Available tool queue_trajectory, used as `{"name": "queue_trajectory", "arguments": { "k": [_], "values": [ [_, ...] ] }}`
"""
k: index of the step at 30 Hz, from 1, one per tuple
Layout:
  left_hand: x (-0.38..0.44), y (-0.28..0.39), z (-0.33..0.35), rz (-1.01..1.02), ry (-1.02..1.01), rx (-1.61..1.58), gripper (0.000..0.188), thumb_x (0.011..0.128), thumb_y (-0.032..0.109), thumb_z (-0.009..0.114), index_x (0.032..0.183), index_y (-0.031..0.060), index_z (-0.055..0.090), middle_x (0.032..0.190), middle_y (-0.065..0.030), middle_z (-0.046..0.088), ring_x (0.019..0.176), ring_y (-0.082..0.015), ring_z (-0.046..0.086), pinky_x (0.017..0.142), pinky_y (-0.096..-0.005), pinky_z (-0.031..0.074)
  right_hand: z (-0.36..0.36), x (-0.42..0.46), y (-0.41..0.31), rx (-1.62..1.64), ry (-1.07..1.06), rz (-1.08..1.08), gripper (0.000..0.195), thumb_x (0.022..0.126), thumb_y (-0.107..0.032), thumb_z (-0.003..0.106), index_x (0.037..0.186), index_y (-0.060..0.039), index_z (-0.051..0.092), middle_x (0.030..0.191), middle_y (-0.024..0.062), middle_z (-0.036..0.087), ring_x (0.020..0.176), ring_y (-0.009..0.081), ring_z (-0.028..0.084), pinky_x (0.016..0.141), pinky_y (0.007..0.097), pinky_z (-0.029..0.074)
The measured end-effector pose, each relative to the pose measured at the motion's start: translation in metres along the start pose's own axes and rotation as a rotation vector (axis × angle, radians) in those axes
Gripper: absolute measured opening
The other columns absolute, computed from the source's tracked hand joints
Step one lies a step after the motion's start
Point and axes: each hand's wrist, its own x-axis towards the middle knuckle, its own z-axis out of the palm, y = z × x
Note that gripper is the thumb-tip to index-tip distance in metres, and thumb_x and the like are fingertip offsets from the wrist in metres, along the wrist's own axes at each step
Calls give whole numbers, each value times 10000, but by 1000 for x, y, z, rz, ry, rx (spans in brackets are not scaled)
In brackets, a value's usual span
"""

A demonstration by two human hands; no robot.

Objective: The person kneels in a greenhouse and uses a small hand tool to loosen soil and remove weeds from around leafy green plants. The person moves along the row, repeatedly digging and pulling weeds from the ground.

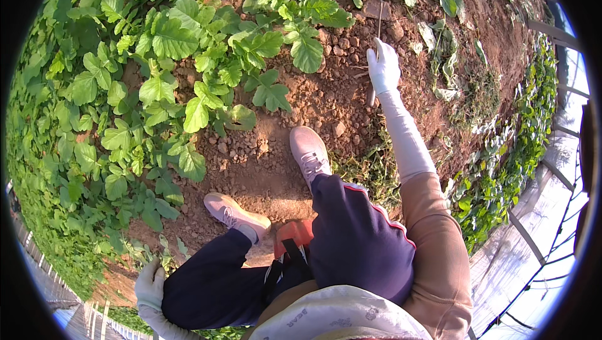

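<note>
Out ahead at the upper right, my right hand point(384, 66), in a white glove, is closed around the handle of a hoe point(379, 22). The tool's thin shaft runs forward from the fist to a flat, soil-coloured blade on the ground, and the handle's end sticks out behind the palm. At the lower left my left hand point(150, 284), also gloved in white, is beside my left knee, close to some leaves; whether it holds anything cannot be seen. Leafy green plants point(174, 39) stand in the soil ahead and to the left.
My pink shoes point(310, 154) rest on cloddy brown soil. A red object with black straps point(294, 236) is under me between my legs. Wilted leaves point(442, 57) and cut weeds point(371, 170) lie to the right. Farther right are a green plant row point(498, 184) and plastic sheeting on a frame point(541, 189).
</note>
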Motion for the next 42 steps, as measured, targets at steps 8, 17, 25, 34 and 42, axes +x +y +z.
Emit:
{"name": "queue_trajectory", "arguments": {
  "k": [8,17,25,34,42],
  "values": [
    [19,18,-11,114,-24,114,386,923,226,585,1233,-4,597,1175,-191,647,1095,-301,622,939,-358,478,76,105,30,257,-408,340,326,846,-166,521,1120,-191,696,963,97,706,865,269,672,776,359,519],
    [12,6,-8,66,27,110,359,913,220,598,1193,-4,617,1122,-193,662,1058,-325,635,911,-374,493,88,118,-15,-396,-530,-229,311,874,-265,537,1147,-242,683,1308,-15,573,1178,238,543,971,389,459],
    [9,28,-10,158,63,118,329,902,205,607,1162,5,628,1072,-183,672,1000,-320,652,873,-371,503,110,81,-9,-520,-252,-260,272,807,-189,571,1042,-118,689,1329,60,535,1178,263,518,971,430,402],
    [6,5,-1,157,57,110,330,912,204,595,1179,9,612,1055,-165,672,983,-311,651,860,-373,502,-6,16,24,83,-222,147,297,799,-322,689,946,-63,688,1222,117,604,1095,272,595,950,361,456],
    [-1,9,-2,203,88,124,306,898,187,585,1166,42,622,1023,-156,662,952,-321,644,831,-382,499,-110,-104,53,-330,-396,293,219,828,-235,603,966,-84,685,1293,128,560,1232,265,513,1043,404,403]
  ]
}}
